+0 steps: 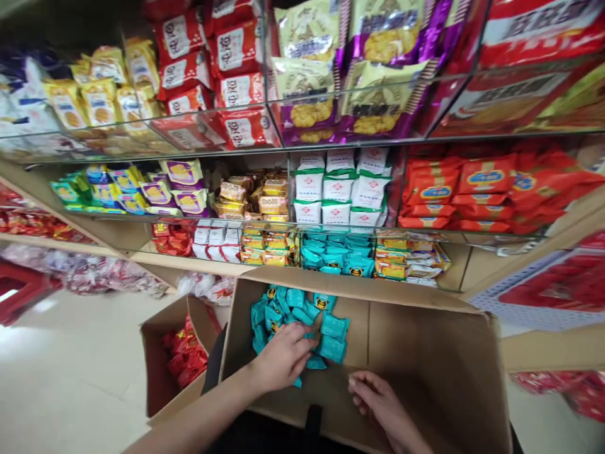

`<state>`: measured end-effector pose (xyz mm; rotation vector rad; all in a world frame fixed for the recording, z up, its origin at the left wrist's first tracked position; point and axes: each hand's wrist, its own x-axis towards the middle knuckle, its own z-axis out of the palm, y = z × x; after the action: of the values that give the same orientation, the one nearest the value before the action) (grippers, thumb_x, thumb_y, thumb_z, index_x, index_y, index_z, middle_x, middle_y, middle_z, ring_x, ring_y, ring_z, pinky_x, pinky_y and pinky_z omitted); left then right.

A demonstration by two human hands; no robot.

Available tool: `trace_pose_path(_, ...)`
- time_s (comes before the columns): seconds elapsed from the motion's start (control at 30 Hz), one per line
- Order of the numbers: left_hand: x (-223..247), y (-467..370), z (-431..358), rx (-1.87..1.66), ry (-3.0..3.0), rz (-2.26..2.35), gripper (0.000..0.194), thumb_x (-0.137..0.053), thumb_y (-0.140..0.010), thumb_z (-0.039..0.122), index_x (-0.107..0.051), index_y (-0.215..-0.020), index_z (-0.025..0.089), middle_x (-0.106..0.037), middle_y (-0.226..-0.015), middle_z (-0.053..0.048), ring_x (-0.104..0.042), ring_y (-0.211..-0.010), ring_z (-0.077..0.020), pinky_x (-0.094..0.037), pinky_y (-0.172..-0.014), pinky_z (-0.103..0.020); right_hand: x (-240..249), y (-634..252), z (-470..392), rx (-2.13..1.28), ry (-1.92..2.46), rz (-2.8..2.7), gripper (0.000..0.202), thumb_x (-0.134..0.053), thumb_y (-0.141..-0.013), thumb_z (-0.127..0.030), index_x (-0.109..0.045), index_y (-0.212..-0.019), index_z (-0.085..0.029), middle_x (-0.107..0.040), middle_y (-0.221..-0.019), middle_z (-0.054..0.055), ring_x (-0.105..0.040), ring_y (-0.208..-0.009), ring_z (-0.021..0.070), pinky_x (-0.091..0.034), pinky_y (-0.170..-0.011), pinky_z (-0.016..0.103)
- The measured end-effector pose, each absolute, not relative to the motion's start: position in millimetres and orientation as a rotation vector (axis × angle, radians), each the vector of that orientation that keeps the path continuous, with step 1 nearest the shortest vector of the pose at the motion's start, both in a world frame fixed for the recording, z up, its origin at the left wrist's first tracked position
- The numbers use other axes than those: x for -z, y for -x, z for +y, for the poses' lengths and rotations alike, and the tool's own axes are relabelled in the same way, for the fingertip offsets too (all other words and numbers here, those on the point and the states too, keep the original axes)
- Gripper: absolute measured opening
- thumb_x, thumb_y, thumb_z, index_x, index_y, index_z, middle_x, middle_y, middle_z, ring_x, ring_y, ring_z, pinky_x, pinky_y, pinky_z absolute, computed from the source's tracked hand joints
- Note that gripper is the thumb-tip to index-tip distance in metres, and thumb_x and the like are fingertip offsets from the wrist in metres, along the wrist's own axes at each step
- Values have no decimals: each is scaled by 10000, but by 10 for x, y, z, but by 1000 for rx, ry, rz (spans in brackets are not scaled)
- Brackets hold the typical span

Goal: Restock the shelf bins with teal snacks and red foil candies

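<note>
Small teal snack packets [334, 326] with black and yellow round emblems lie in the left part of a large open cardboard box [425, 353]. Over this pile is my left hand [283, 354], its fingers bent, slightly apart and touching the packets; I see none gripped. A few packets lie flat in a short column just right of its fingertips. My right hand [375, 398] hovers inside the box near its front middle, fingers loosely curled and nothing visible in them. The palm side of my left hand is hidden.
Glass-fronted shelves [212, 151] of wrapped snacks stand behind the box. Matching teal packets [338, 255] fill one low shelf compartment. On the floor at left sits a smaller carton [158, 372] with red packets [189, 353]. A white perforated rack [515, 290] is at right.
</note>
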<state>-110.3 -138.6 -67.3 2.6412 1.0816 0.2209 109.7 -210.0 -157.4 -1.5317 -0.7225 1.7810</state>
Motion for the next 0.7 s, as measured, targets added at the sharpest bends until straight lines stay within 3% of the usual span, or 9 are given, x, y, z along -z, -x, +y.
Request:
trace_pose_path(0.1, 1062, 1293, -1388, -24, -2504, 1760, 618, -495, -685, 87, -352, -1270, 229, -294, -1348, -108, -211, -1239, -314, -260, -947, -469, 1581, -1085, -2115, -1807, 1540, -712, 278, -661, -598, -396, -595, -703, -148, -561, -638, -10, -481, -529, 79, -357, -463, 188)
trace_pose_path(0.17, 1192, 1346, -1303, 93, -2367, 2029, 691, -519, -648, 50, -323, -1293, 199, -287, -1354, -129, -137, -1262, -346, -236, -952, -488, 1593, -1084, -2130, -1812, 1535, -679, 288, -667, -595, -404, -594, -710, -150, -563, -642, -10, -484, -530, 77, -365, -472, 190)
trace_pose_path(0.3, 1172, 1386, -1194, 212, -2358, 1966, 376, -446, -734, 50, -557, -1061, 199, -464, -1219, -125, -235, -1237, -321, -239, -929, -503, 1626, -1089, -2159, -1808, 1532, -597, 306, -669, -597, -429, -586, -716, -159, -569, -646, -10, -490, -530, 76, -375, -482, 194)
trace_pose_path(0.5, 948, 1387, -1352, -109, -2260, 1795, 179, -568, -707, 192, -580, -886, 191, -593, -954, -86, -420, -1073, -292, -288, -881, -472, 1563, -1109, -2174, -1733, 1521, -658, 301, -667, -607, -434, -592, -702, -158, -565, -647, -6, -495, -556, 89, -391, -497, 204)
trace_pose_path(0.6, 872, 1177, -1529, -497, -1862, 1636, 275, -582, -704, 308, -538, -946, 185, -591, -876, -49, -519, -866, -206, -390, -785, -349, 1438, -1050, -2164, -1653, 1456, -769, 329, -679, -609, -410, -607, -827, -175, -573, -686, 2, -518, -627, 121, -420, -534, 225)
trace_pose_path(0.7, 803, 846, -1678, -734, -1380, 1332, 433, -629, -658, 356, -503, -1027, 168, -593, -858, -31, -547, -762, -159, -433, -705, -275, 1270, -920, -2136, -1619, 1280, -775, 435, -669, -630, -396, -556, -1017, -233, -599, -872, 26, -541, -738, 160, -456, -587, 265)
